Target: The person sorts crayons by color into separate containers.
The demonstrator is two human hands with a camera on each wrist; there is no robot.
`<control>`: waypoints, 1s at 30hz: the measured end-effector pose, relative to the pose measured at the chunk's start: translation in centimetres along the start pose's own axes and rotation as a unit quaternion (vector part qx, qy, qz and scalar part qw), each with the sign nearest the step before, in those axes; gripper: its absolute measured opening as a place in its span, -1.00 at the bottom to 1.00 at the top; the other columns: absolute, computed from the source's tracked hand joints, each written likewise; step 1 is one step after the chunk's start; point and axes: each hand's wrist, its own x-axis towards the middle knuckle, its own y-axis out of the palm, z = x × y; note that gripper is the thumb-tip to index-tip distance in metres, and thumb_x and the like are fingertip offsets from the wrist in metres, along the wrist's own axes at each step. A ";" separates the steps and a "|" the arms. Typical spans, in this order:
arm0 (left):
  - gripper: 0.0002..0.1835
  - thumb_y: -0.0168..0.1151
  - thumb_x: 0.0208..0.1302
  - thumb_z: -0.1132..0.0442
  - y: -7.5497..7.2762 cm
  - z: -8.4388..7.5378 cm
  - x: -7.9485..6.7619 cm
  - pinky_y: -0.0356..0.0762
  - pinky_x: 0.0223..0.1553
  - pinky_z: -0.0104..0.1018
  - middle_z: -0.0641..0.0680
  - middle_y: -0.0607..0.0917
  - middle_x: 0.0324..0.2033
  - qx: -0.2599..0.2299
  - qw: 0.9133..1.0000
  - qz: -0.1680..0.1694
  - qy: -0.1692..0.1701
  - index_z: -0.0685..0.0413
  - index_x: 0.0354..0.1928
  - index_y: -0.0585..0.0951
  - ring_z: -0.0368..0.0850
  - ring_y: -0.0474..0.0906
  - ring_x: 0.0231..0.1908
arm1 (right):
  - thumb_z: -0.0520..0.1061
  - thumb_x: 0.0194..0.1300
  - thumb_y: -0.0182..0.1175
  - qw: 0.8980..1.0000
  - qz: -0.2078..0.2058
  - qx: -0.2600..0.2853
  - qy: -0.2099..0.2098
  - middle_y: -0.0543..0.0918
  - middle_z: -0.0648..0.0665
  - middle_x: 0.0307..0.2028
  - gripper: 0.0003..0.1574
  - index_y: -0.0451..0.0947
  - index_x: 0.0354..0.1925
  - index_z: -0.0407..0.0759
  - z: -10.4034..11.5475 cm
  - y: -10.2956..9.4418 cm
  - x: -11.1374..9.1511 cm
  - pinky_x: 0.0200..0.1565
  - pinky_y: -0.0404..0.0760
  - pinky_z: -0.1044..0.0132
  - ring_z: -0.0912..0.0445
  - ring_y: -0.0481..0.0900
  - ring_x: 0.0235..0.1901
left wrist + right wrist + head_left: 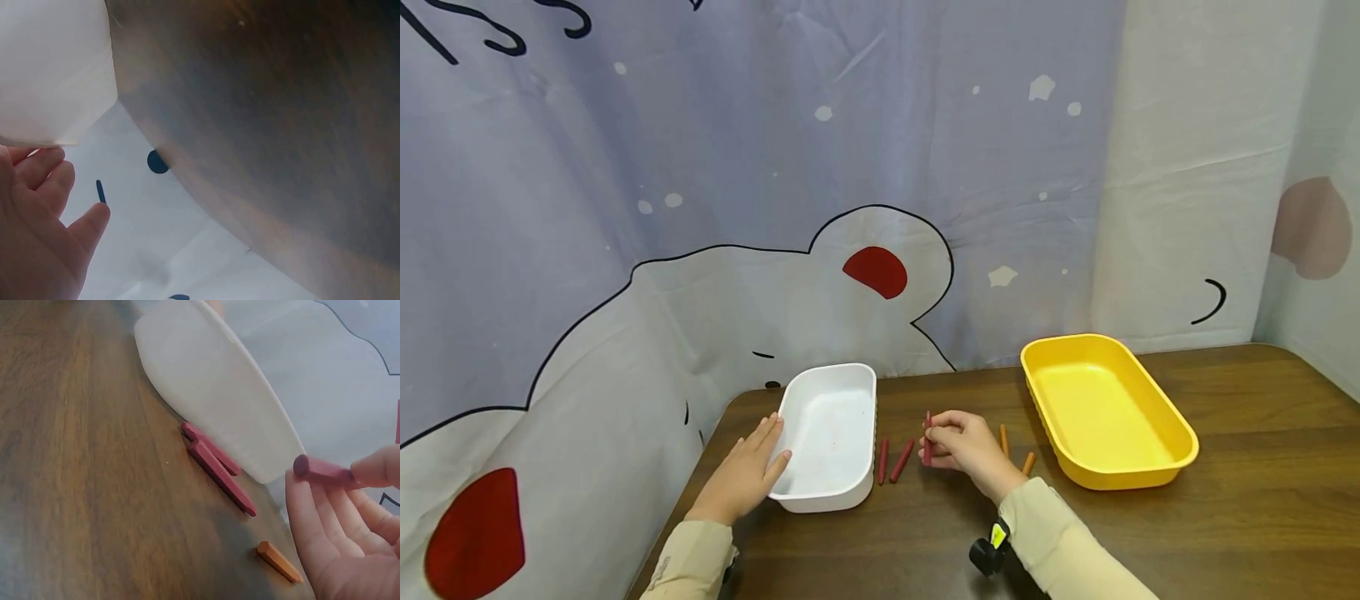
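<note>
My left hand (741, 475) rests with extended fingers on the left rim of a white plastic tray (823, 502). In the left wrist view, fingertips touch that tray's edge from outside. Between thumb and fingers, my right hand (966, 450) pinches a dark red crayon (325, 472), held above the table and upright in the head view. Two more dark red crayons (882, 462) (902, 461) lie just right of the white tray. Close by the right wrist are two orange crayons (1003, 440) (1028, 464), partly covered by the hand; only one orange crayon (279, 562) shows in the right wrist view.
A yellow tray (1120, 481) stands right of the orange crayons. Everything is on a brown wooden table (1262, 517), its left edge close to the left forearm. A printed curtain (760, 167) hangs behind. A small black device (987, 554) is strapped at the right wrist.
</note>
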 end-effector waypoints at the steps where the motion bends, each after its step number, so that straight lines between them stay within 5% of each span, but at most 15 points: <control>1: -0.33 -0.04 0.59 0.01 0.0 0.0 0.0 0.06 0.44 0.32 0.27 0.18 0.52 -0.001 1.000 -0.001 0.000 0.33 0.52 0.21 0.25 0.08 0.51 | -0.32 0.42 0.13 1.000 0.010 -0.001 -0.002 0.72 -0.38 -0.21 -0.66 0.43 0.04 -0.59 0.1 0.1 0.1 -0.14 0.77 0.06 -0.06 0.77 -0.30; 12: -0.34 0.00 0.58 0.04 0.0 0.1 -0.2 0.08 0.44 0.31 0.28 0.20 0.52 0.000 1.000 -0.008 0.000 0.33 0.51 0.21 0.26 0.10 0.50 | -0.30 0.42 0.13 0.998 0.055 0.014 -0.005 0.73 -0.25 -0.28 -0.68 0.46 0.03 -0.54 1.6 2.2 1.2 -0.10 0.76 0.05 -0.08 0.76 -0.25; 21: -0.32 -0.04 0.59 -0.01 0.2 0.2 0.0 0.07 0.45 0.29 0.26 0.18 0.53 0.004 1.000 -0.006 0.000 0.31 0.53 0.20 0.24 0.08 0.51 | -0.32 0.36 0.22 0.999 0.025 -0.020 0.009 0.72 -0.40 -0.21 -0.74 0.54 -0.05 -0.49 3.0 4.8 2.4 -0.24 0.78 0.12 0.08 0.72 -0.41; 30: -0.33 -0.03 0.59 0.02 0.2 0.1 0.1 0.08 0.44 0.30 0.27 0.20 0.52 -0.002 1.000 -0.010 0.004 0.33 0.52 0.21 0.25 0.09 0.51 | -0.32 0.30 0.32 0.999 0.011 -0.049 0.017 0.71 -0.24 -0.34 -0.76 0.57 -0.11 -0.46 3.9 7.0 3.5 -0.33 0.78 0.20 0.11 0.70 -0.49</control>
